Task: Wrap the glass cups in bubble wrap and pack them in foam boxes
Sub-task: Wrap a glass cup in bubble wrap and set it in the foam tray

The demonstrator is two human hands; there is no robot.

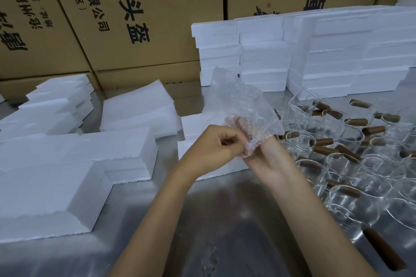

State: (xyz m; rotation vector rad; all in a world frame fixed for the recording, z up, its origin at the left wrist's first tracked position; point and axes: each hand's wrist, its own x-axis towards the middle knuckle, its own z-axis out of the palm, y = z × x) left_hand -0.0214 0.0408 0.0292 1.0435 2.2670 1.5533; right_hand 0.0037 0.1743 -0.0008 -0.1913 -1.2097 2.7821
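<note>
Both my hands hold one clear bubble wrap piece (240,101) up over the steel table. My left hand (213,148) pinches its lower edge with curled fingers. My right hand (263,155) has its fingers up behind or inside the wrap, seen blurred through the plastic. I cannot tell whether the piece is a sheet or a bag. Several glass cups with brown wooden handles (351,164) lie crowded on the right of the table. A low white foam box (191,132) sits just behind my hands.
Flat white foam pieces (56,177) lie stacked at the left. A pile of bubble wrap sheets (139,108) sits beyond them. Stacked foam boxes (315,56) stand at the back right, in front of brown cardboard cartons (135,18). Bare steel table (225,231) shows near me.
</note>
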